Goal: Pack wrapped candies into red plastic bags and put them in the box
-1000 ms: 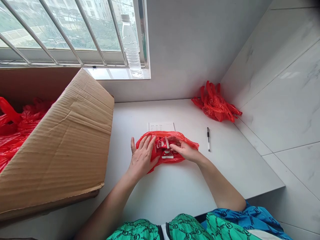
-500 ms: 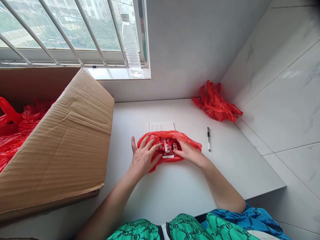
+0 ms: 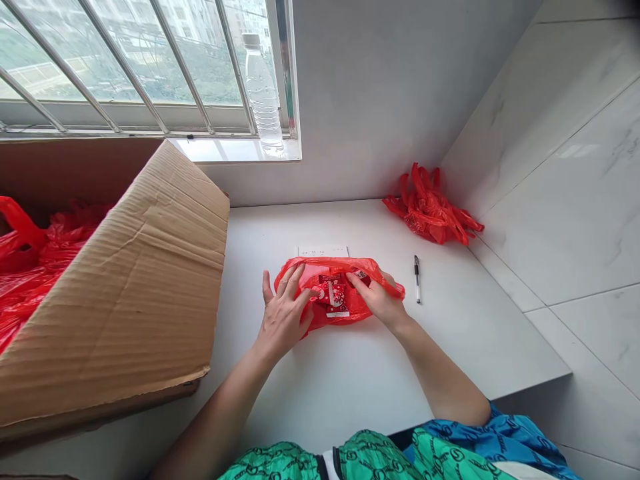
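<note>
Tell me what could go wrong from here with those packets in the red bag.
The thin red plastic bag could tear where the left hand and right hand press and pull on it. The printed packets might slip out of its opening. The pen lies close to the right hand and could get knocked.

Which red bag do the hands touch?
The bag on the counter under left hand and right hand; others lie bunched by the wall or in the box.
</note>
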The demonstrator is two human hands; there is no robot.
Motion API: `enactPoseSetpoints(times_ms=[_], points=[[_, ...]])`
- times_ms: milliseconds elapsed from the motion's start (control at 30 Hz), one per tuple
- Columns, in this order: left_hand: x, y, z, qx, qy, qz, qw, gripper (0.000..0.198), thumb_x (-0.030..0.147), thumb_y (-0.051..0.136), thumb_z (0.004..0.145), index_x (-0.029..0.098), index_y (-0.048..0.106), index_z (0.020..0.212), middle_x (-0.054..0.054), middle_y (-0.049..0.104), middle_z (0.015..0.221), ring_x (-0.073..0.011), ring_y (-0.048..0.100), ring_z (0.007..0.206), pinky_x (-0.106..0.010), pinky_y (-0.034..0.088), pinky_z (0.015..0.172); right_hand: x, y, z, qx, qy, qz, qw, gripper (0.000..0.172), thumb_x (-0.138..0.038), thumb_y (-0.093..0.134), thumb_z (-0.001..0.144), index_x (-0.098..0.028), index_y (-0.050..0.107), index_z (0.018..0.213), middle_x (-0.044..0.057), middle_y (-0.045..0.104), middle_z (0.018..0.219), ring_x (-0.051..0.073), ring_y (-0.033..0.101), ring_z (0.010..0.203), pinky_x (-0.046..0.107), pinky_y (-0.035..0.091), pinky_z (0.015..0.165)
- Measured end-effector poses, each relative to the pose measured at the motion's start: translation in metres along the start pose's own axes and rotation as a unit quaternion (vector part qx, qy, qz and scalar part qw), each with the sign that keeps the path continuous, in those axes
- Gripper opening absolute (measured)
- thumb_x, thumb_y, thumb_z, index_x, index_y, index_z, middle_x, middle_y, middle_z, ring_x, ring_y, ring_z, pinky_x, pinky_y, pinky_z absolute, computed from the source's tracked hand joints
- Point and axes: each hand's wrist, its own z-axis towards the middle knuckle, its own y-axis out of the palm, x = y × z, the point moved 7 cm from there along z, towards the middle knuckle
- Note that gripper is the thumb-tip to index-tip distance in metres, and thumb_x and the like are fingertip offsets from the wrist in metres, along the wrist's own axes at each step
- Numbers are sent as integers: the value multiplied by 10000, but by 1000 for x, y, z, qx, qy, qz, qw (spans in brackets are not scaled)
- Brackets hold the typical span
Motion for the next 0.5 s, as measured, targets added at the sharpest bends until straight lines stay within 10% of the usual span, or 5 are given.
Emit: enactPoseSetpoints(times_ms=[167,367,500], points=[[3,-3,1,8,22,-36,999,552,26,472,820,235,546,1326,-151,301,1595,-295,285,1487,-605,170,1206,6,21,-2,-87,48,136,986,392,-537,446,971,-259,639,773,20,725,826,209,710,788,345,594,728],[7,-11,2,36,43,-85,995,679,-9,437,805,222,420,1443,-133,248,1621,-296,225,1509,-554,297,1183,9,0,1,37,31,115,992,357,-568,526,922,-266,704,855,33,754,900,252,716,911,408,602,839],[9,-12,2,45,57,-110,991,756,-32,418,784,215,351,1496,-119,191,1643,-295,194,1518,-534,313,1189,8,14,2,-13,36,159,986,384,-597,530,912,-279,716,1019,43,757,1025,259,714,987,442,598,892]])
